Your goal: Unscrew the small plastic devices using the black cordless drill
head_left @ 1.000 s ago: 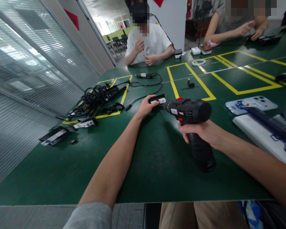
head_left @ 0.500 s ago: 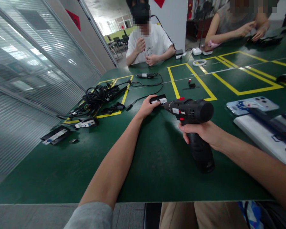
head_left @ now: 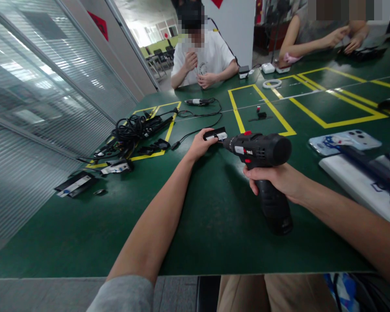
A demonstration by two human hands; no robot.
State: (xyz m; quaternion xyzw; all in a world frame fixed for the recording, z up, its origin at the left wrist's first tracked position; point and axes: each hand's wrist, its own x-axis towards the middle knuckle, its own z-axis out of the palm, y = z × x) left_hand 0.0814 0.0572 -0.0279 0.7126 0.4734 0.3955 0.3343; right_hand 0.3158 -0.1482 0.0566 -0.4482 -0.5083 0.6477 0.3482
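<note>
My left hand [head_left: 202,145] is closed on a small black and white device [head_left: 216,135] and steadies it on the green table [head_left: 214,208]. In my right hand [head_left: 276,178] is a black power drill [head_left: 258,149], gripped by its handle. The chuck of the drill points left and its tip meets the near right side of the device; the exact contact point is too small to make out. A thin black cable runs behind my left hand to a plug [head_left: 175,145].
Tangled black cables [head_left: 133,132] and two black devices [head_left: 74,184] [head_left: 117,167] lie left. A phone [head_left: 344,142] and a white case [head_left: 360,186] are right. Yellow tape [head_left: 235,110] marks the table. Two people sit across, one in a white shirt [head_left: 214,54].
</note>
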